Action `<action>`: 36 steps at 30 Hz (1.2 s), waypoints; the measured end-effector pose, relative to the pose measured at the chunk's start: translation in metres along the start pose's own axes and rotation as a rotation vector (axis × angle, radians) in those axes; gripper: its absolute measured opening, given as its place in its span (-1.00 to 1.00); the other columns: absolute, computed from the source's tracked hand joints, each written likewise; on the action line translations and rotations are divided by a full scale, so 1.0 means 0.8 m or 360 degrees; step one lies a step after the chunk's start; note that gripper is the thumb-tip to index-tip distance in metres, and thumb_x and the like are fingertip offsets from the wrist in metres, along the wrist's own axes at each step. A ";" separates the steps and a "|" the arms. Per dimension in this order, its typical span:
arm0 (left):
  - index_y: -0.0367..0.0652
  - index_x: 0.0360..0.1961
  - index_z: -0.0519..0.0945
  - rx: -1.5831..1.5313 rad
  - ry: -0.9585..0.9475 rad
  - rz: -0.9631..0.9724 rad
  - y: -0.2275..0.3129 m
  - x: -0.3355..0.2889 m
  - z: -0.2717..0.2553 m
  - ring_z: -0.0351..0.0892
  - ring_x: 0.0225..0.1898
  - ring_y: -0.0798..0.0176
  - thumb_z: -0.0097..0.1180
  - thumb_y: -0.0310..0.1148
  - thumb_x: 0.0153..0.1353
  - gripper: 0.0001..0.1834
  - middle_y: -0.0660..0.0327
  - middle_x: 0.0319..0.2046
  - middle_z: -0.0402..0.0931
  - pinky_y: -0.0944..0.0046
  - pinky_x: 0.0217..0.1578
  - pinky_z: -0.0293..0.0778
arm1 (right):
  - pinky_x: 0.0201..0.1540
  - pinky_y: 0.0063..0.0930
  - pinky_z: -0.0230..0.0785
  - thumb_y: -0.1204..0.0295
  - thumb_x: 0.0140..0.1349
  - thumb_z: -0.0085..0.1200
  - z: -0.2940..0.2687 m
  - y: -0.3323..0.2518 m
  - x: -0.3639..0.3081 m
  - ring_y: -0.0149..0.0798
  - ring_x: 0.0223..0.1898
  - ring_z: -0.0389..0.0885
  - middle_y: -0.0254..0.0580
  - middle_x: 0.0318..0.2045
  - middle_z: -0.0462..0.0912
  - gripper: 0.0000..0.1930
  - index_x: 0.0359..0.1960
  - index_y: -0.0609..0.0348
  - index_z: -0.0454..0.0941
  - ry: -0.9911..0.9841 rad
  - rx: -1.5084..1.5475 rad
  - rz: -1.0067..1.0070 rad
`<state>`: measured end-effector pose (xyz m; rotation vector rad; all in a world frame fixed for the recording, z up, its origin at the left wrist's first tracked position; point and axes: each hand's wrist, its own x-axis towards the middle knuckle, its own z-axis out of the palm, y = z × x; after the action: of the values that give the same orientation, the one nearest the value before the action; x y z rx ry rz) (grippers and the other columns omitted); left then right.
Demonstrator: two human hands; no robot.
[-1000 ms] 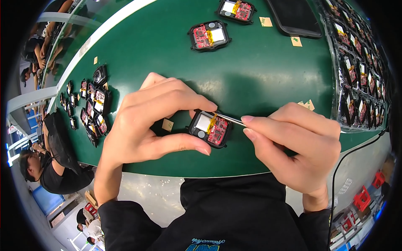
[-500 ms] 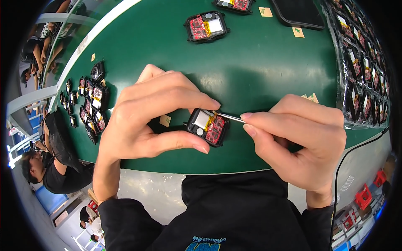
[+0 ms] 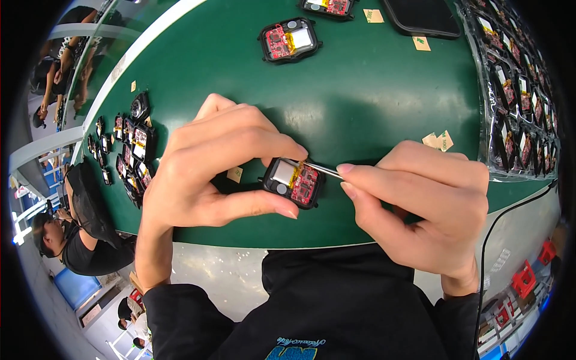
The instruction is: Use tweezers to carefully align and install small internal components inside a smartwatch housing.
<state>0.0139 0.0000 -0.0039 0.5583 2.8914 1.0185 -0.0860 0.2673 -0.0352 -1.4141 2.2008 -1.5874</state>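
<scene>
Between the thumb and index finger of my left hand (image 3: pixel 207 165) is a small black device housing (image 3: pixel 293 183), its open side up. Inside it I see a red circuit board (image 3: pixel 306 186), a silver battery (image 3: pixel 284 172), yellow tape and a round pale disc. My right hand (image 3: pixel 429 207) pinches slim metal tweezers (image 3: pixel 324 169). Their tips reach the housing's far edge, by the yellow tape and close to my left index fingertip. Exactly what the tips touch is too small to make out.
Similar open housings (image 3: pixel 290 41) lie at the far side of the green table (image 3: pixel 372 90), with more clustered left (image 3: pixel 139 144). Plastic trays of housings (image 3: pixel 519 96) line the right. A black phone-like slab (image 3: pixel 423 17) and tan paper pieces (image 3: pixel 438 141) lie about. A co-worker (image 3: pixel 78 240) sits left.
My right hand and the tweezers have shifted slightly left, the tips moving further over the housing's far edge. My left hand keeps its hold, and the whole view has shifted a little.
</scene>
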 end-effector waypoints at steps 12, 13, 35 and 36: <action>-0.09 0.21 0.73 0.0334 0.0375 -0.0013 0.007 0.004 0.019 0.62 -0.01 0.14 0.59 -0.20 0.16 -0.42 0.22 0.14 0.61 0.14 -0.01 0.42 | -0.61 -0.65 0.12 0.75 -0.04 0.43 -0.017 -0.020 0.001 -0.59 -0.67 0.38 -0.35 -0.56 0.64 -0.68 -0.19 0.28 0.90 -0.0043 0.0115 0.0057; -0.07 0.23 0.73 0.0384 0.0488 -0.0013 0.003 0.001 0.018 0.63 0.02 0.11 0.59 -0.23 0.17 -0.41 0.20 0.17 0.61 0.12 0.03 0.44 | -0.60 -0.66 0.12 0.75 -0.03 0.43 -0.015 -0.021 -0.001 -0.60 -0.66 0.38 -0.34 -0.55 0.64 -0.69 -0.20 0.29 0.90 -0.0030 0.0095 0.0115; -0.22 0.07 0.74 0.0480 0.0686 -0.0558 0.034 -0.102 -0.045 0.65 0.00 0.09 0.64 -0.43 0.01 -0.45 0.11 -0.05 0.72 0.13 0.00 0.51 | -0.54 -0.66 0.09 0.73 0.04 0.45 -0.012 -0.018 -0.001 -0.62 -0.65 0.36 -0.37 -0.54 0.63 -0.74 -0.19 0.31 0.89 0.0050 0.0134 0.0215; -0.17 0.08 0.76 0.0275 0.0632 -0.0562 0.045 -0.087 -0.029 0.67 0.03 0.05 0.67 -0.41 -0.01 -0.44 0.13 -0.05 0.73 0.09 0.03 0.51 | -0.55 -0.66 0.10 0.73 0.04 0.45 -0.013 -0.018 -0.001 -0.62 -0.65 0.37 -0.37 -0.54 0.63 -0.74 -0.19 0.31 0.89 0.0045 0.0141 0.0216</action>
<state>0.0872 -0.0118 0.0298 -0.1798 3.2667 0.9177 -0.0818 0.2749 -0.0194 -1.1985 2.1610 -1.6460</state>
